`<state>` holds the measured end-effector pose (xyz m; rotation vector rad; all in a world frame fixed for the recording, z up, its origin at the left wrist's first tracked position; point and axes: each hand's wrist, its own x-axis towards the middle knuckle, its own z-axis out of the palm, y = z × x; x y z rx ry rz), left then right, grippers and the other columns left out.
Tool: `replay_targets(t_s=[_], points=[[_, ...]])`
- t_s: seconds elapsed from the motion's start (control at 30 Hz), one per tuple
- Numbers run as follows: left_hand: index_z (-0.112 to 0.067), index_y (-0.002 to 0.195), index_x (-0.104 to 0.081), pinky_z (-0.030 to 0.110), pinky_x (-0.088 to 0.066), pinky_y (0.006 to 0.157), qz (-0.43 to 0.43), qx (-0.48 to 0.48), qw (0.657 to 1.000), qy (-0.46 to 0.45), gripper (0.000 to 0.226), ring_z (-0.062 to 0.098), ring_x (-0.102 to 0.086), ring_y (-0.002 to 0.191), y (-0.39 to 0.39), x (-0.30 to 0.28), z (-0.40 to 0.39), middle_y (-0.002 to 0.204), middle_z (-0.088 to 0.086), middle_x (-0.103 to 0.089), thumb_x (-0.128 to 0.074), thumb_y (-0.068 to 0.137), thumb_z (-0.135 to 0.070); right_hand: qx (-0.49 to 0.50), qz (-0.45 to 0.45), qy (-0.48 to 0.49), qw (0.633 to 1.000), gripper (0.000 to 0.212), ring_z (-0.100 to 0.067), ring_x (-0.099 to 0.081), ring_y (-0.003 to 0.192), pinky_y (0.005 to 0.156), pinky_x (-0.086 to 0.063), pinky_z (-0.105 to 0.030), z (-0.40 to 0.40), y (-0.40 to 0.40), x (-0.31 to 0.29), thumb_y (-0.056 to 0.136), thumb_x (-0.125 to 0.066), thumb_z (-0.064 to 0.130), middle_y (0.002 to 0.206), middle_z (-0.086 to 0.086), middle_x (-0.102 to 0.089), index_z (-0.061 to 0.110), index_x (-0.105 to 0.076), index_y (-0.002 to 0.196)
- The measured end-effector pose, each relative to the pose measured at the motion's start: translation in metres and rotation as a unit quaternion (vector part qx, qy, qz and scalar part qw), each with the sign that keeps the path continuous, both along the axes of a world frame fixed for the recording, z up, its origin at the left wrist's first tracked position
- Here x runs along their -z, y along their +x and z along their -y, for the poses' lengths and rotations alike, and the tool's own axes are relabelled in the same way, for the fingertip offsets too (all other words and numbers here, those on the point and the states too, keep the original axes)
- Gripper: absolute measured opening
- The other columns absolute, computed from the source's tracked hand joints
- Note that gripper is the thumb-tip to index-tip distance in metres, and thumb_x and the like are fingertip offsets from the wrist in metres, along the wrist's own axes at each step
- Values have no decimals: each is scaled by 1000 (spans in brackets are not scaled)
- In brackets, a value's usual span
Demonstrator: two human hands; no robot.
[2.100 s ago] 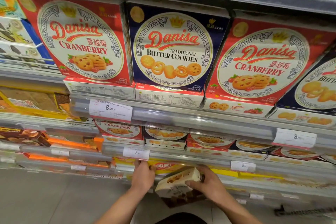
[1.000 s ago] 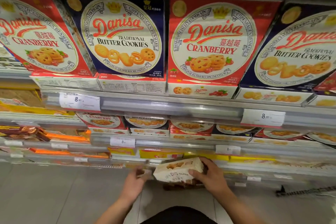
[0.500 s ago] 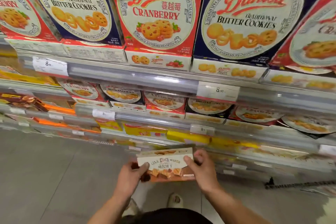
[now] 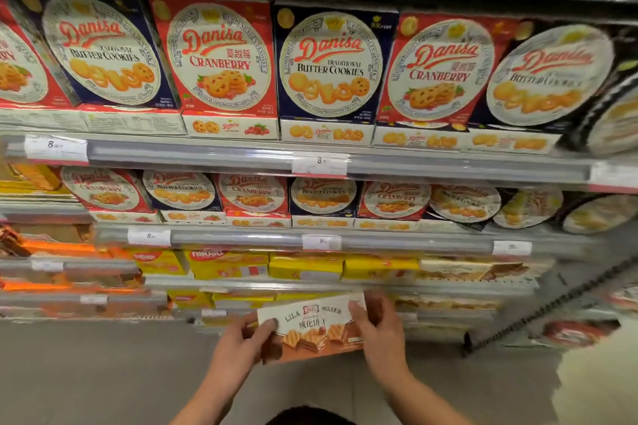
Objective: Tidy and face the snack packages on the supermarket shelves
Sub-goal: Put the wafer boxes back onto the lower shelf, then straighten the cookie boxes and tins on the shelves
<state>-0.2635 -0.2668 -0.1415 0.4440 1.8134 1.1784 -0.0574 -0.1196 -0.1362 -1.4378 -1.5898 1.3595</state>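
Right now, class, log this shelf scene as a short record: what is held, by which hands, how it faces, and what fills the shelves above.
held item: wafer box, printed LILA WAFER
left hand: grips the box's left end
right hand: grips the box's right end
box facing: front toward the camera, roughly level
box position: in front of the low shelves, off the shelf
top shelf: Danisa boxes, butter cookies and cranberry alternating
second shelf: smaller Danisa boxes
third shelf: yellow packs
price tags: start with 8; the rest blurred

Grey floor [image 4: 86, 373], white price tags [image 4: 320, 163]
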Motion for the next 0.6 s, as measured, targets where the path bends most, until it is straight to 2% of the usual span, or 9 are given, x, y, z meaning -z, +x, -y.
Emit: replay_targets(t_s=[0.07,0.1,0.13,0.2,0.27,0.37,0.5,0.6], points=[[-16,111,-70,53,-57,94,21,18,1000,13,36,27,-75,89,27,1,-1,92,8,-79,-76,88,-43,6,33,8,999,15,5,-64,80,65,-45,-4,8,29,-6,95,-69,29,93,17,-66,23,-62,106],[-16,111,-69,52,-56,94,34,21,999,18,35,25,-76,89,39,3,-2,92,7,-79,-76,89,-42,10,58,12,998,16,3,-64,85,67,-45,-5,9,44,-5,95,-68,34,95,18,-66,25,-63,108],[-18,111,-69,50,-57,94,45,21,998,27,32,23,-76,90,53,4,-2,92,6,-79,-75,90,-41,17,81,17,996,19,-2,-65,92,73,-47,-9,10,60,-1,95,-68,38,98,18,-67,27,-64,109],[-22,112,-69,48,-57,94,46,21,998,32,36,19,-75,92,82,6,-5,95,2,-79,-77,87,-46,36,121,22,992,23,-10,-66,101,84,-52,-26,9,92,4,93,-67,44,104,15,-69,30,-66,112],[-22,114,-68,44,-58,92,55,26,998,28,39,15,-75,93,110,10,-9,95,-3,-79,-77,85,-45,48,140,22,989,25,-8,-62,104,87,-49,-29,7,119,3,95,-66,44,108,15,-66,30,-64,115],[-20,117,-66,31,-58,81,59,35,997,34,25,5,-74,88,148,11,-19,95,-8,-79,-72,93,-28,64,152,39,985,29,-9,-58,107,94,-48,-31,-1,152,3,96,-65,42,113,13,-61,30,-62,122],[-20,120,-63,22,-56,73,39,52,998,26,28,0,-71,86,184,6,-50,98,-8,-76,-70,94,-27,67,160,36,984,34,-9,-53,107,97,-46,-30,-27,184,4,98,-65,32,115,9,-57,23,-62,130],[-23,119,-61,20,-56,72,19,65,998,21,27,3,-71,91,211,5,-92,107,-4,-74,-70,94,-26,58,140,28,988,35,-6,-56,105,86,-46,-21,-59,213,5,93,-68,23,113,14,-60,32,-58,126]])
